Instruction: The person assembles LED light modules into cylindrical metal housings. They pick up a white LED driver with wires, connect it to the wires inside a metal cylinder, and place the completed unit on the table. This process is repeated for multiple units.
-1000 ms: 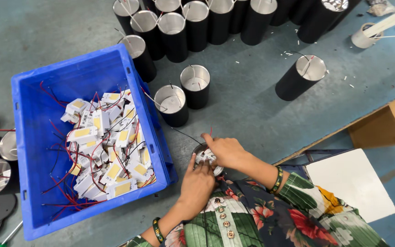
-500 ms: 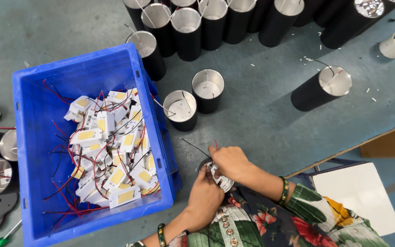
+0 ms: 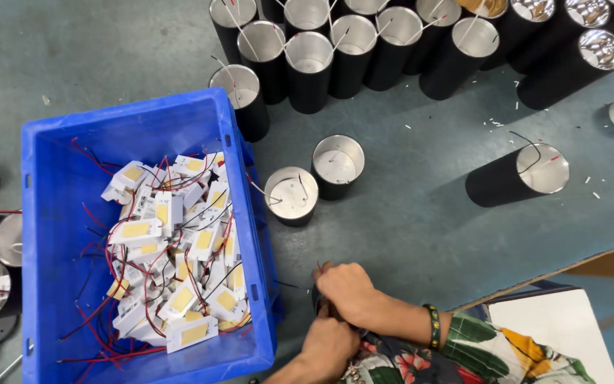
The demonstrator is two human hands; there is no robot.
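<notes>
Both your hands meet low in the view, just right of the blue crate [image 3: 51, 213]. Your right hand [image 3: 349, 291] lies on top, fingers curled down over a small dark piece [image 3: 319, 299] of which only an edge shows at its left side. Your left hand [image 3: 330, 346] comes up from directly beneath, closed against the same piece, so the thing sits pinched between your two palms, nearer your body than anything else on the floor. Its long axis is hidden by your fingers; I cannot tell which way it points. Thin red wire ends [image 3: 320, 267] poke out above your right knuckles. The closest open black cylinder [image 3: 291, 197] stands ahead of your right hand and slightly left, mouth up, well apart from your grip.
</notes>
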